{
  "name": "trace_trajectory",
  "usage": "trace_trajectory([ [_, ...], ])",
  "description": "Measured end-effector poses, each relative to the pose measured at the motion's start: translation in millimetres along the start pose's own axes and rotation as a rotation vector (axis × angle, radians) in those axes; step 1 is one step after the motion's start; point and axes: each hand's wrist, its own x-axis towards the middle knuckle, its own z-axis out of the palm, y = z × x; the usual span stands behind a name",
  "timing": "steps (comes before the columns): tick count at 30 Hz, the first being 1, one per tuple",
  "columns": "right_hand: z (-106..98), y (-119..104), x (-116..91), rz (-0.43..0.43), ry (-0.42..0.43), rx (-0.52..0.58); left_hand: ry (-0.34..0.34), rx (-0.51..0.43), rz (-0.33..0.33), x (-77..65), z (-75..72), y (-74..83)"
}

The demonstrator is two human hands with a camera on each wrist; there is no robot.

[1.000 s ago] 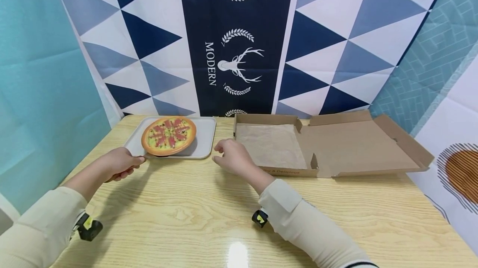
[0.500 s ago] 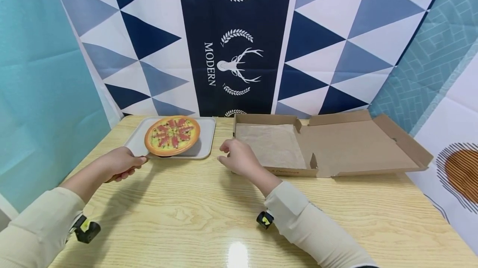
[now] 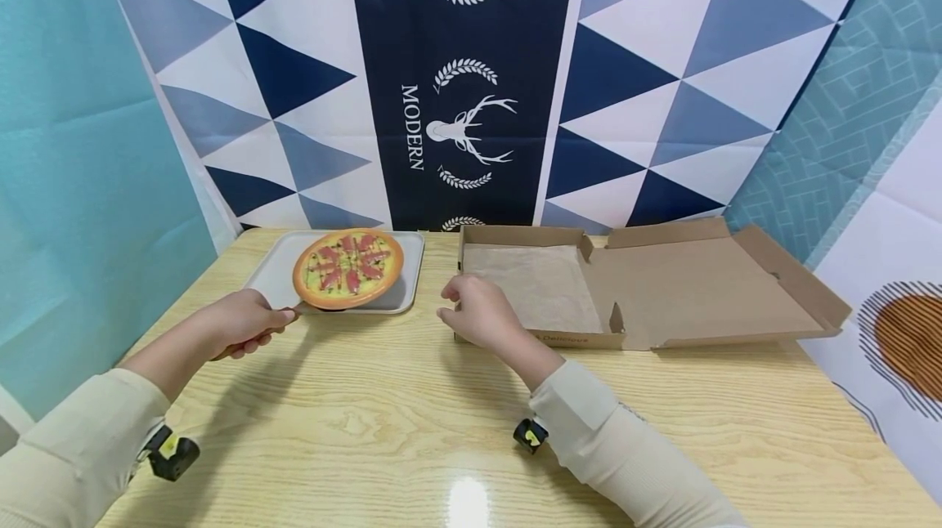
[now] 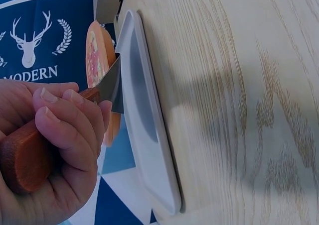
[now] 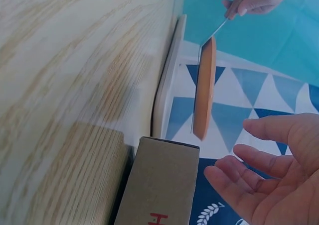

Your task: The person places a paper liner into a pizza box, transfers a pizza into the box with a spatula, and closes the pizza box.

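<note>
My left hand (image 3: pixel 246 325) grips the reddish-brown wooden handle (image 4: pixel 27 160) of a pizza server, its fingers wrapped around it. On the server's flat metal blade (image 4: pixel 113 85) lies a round pizza (image 3: pixel 349 269) with an orange crust, yellow topping and red slices. In the right wrist view the pizza's side (image 5: pixel 204 93) shows it lifted above the white tray (image 3: pixel 272 275). To the right, my right hand (image 3: pixel 482 315) hovers by the left side of an open cardboard pizza box (image 3: pixel 581 339), holding nothing. Its fingers (image 5: pixel 264 160) are loosely bent and spread from the thumb.
Brown paper (image 3: pixel 533 287) lines the box, and its lid (image 3: pixel 714 291) lies folded back to the right on the wooden table (image 3: pixel 353 430). A patterned cloth backdrop (image 3: pixel 302 103) hangs right behind the tray and box. A teal cloth (image 3: pixel 88 144) borders the left side.
The pizza on the server has shifted a little to the right over the tray, with my left hand following slightly. My right hand has also drifted right, toward the box.
</note>
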Motion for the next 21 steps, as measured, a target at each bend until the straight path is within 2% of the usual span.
trace_trajectory([
  [7, -5, 3, -5, 0.027, 0.005, 0.007, -0.006, 0.004, 0.011, -1.8, 1.5, 2.2],
  [21, -14, 15, -11, 0.005, 0.071, -0.006, -0.02, 0.019, 0.032, -2.8, 3.2, 7.8],
])
